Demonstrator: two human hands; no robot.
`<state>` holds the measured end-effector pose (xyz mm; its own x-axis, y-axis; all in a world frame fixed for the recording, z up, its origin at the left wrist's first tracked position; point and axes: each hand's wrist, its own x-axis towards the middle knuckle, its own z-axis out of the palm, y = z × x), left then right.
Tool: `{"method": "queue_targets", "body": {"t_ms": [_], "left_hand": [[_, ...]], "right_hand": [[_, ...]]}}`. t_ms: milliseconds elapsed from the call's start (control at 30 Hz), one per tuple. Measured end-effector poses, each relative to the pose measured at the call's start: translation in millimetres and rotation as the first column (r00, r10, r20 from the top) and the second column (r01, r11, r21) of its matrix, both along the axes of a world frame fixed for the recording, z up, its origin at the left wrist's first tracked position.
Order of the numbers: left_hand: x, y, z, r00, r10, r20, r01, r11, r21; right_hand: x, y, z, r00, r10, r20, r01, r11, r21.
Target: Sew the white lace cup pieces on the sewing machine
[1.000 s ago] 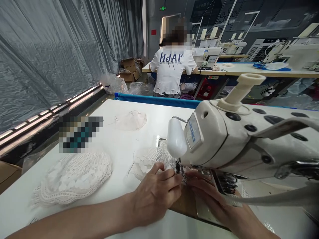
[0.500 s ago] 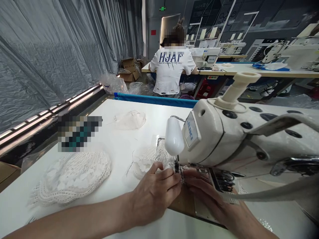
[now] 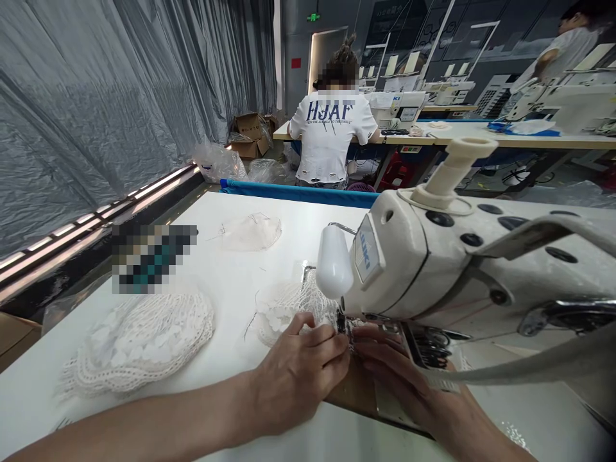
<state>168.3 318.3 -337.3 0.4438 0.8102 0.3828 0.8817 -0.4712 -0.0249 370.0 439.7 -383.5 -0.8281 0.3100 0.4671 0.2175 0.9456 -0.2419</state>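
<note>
White lace fabric (image 3: pixel 315 296) lies under the needle end of a sewing machine (image 3: pixel 409 256). My left hand (image 3: pixel 308 369) is closed on the near edge of this lace, fingers bent together just left of the presser foot (image 3: pixel 341 322). On the other side of the foot, my right hand (image 3: pixel 397 366) lies low beside the needle, its fingers stretched toward the lace and partly hidden by the machine head. Whether those fingers grip any fabric cannot be made out. A white bulb-shaped lamp (image 3: pixel 334 263) hangs over the lace.
A heap of white lace (image 3: pixel 144 340) rests on the white table (image 3: pixel 231 410) at left. A sheer fabric piece (image 3: pixel 253 232) lies farther back, near a blurred-out object (image 3: pixel 154 260). A person in a white shirt (image 3: pixel 332 138) sits ahead; another person (image 3: pixel 558 58) stands far right.
My hands and the lace stay almost where they were. The view has shifted slightly, and a person has come into sight at the far right.
</note>
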Motion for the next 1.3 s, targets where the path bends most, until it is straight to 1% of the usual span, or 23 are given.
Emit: {"method": "queue_targets", "body": {"t_ms": [333,467,567,700,833,967,1067,1133,1200,1300], "left_hand": [[0,1,-1.6,0.999,-0.010,0.034,0.009,1.000,0.013],[0,0,-3.1,0.999,-0.014,0.051,0.013,1.000,0.014],[-1,1,-1.7,0.996,-0.010,0.087,0.011,1.000,-0.011],[-2,2,2.1,0.992,0.004,0.125,0.003,0.999,-0.053],[-2,2,3.0,0.992,0.004,0.126,0.005,0.998,-0.068],[-3,1,1.3,0.991,0.007,0.135,0.003,0.997,-0.074],[-3,2,-0.6,0.988,0.007,0.155,0.004,0.997,-0.073],[-4,2,-1.8,0.986,0.005,0.166,0.007,0.998,-0.068],[-4,2,-2.5,0.985,0.006,0.174,0.005,0.998,-0.063],[-3,2,-1.4,0.985,0.011,0.172,0.001,0.998,-0.068]], "right_hand": [[0,-1,4.6,1.000,-0.006,-0.010,0.006,1.000,-0.023],[-2,-2,8.1,1.000,-0.016,-0.010,0.016,1.000,0.007],[-3,-4,9.5,1.000,-0.021,0.002,0.021,0.999,0.026],[-4,-4,8.1,1.000,-0.020,-0.022,0.021,0.999,0.048],[-5,-4,6.3,0.999,-0.025,-0.027,0.027,0.997,0.076],[-3,-5,11.6,0.999,-0.044,-0.017,0.046,0.988,0.147],[-3,-8,21.3,0.995,-0.031,-0.090,0.054,0.961,0.270],[-6,-12,27.5,0.992,-0.004,-0.124,0.042,0.952,0.304],[-9,-17,30.8,0.993,0.030,-0.113,0.003,0.961,0.277],[-12,-22,28.1,0.996,0.055,-0.074,-0.038,0.974,0.223]]}}
